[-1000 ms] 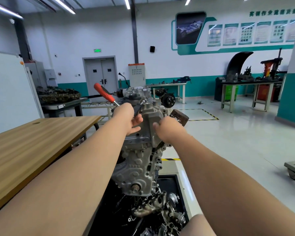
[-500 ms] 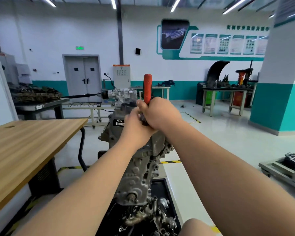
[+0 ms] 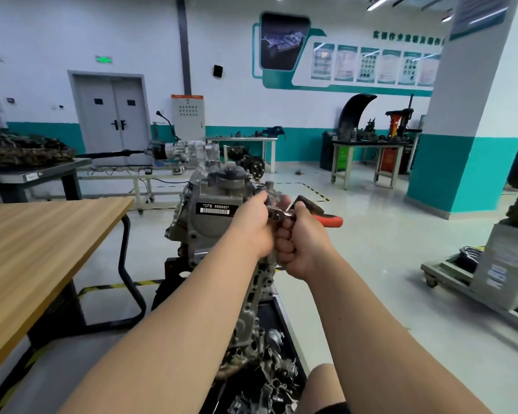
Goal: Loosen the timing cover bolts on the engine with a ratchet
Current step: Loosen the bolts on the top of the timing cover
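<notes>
Swings ratchet (image 3: 326, 220) from upright down to flat, red grip jutting right of right hand (image 3: 301, 249), fist wrapped round it. Steadies ratchet head with left hand (image 3: 251, 231), fingers curled over it, atop engine (image 3: 213, 210). Probably completes one stroke; bolt hidden.

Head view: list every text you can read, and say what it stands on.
"*CFB 666660*": black label on the engine, barcode beneath.
Lettering on the green sign above the door: too blurred to read.
Green wall heading and posters: unreadable.
</notes>
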`<action>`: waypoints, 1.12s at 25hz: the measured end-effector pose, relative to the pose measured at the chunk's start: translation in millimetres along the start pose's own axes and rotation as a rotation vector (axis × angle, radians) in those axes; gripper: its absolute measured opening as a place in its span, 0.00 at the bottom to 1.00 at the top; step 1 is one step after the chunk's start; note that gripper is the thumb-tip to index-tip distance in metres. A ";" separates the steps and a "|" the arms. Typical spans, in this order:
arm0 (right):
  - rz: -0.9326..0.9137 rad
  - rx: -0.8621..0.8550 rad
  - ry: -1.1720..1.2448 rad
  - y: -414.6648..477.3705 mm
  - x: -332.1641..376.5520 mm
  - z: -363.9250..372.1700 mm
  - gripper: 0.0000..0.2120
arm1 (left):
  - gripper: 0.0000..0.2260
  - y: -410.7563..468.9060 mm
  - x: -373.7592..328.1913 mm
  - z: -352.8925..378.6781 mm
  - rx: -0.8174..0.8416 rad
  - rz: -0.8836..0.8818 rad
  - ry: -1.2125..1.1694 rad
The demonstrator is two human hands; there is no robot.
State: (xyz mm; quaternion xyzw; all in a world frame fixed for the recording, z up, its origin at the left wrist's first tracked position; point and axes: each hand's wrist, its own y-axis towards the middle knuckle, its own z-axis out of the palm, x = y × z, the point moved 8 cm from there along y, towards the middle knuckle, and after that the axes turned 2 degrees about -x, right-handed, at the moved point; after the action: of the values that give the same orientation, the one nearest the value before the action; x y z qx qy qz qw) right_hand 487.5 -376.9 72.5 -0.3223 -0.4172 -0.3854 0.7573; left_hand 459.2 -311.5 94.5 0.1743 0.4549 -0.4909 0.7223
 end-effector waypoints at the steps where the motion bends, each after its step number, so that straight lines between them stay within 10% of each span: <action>1: 0.013 -0.006 -0.021 -2.1 -3.6 -1.4 0.26 | 0.14 0.8 1.1 -2.7 -0.024 -0.003 -0.013; 11: -0.915 -0.083 -1.728 -26.4 93.3 99.1 0.22 | 0.17 -4.7 -16.9 -9.5 0.020 -0.080 0.019; 15: -0.828 -0.023 -1.469 -14.4 93.4 75.0 0.26 | 0.12 0.9 -13.8 -7.9 0.055 -0.071 -0.138; 22: -0.081 0.220 0.035 1.3 -0.1 15.1 0.27 | 0.12 15.7 -9.0 -16.0 -0.006 0.007 -0.337; 25: -0.040 0.245 0.010 4.4 -7.4 11.4 0.27 | 0.12 17.8 -9.1 -17.1 -0.025 0.051 -0.221; 28: -0.330 0.129 -0.500 6.2 43.2 6.0 0.27 | 0.09 15.9 -9.0 -16.8 -0.057 0.085 -0.131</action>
State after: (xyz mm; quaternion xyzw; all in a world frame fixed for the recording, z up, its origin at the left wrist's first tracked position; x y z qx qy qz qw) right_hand 505.8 -382.6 112.2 -0.2866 -0.6609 -0.3846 0.5772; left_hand 463.9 -287.5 90.0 0.1405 0.4126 -0.4569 0.7754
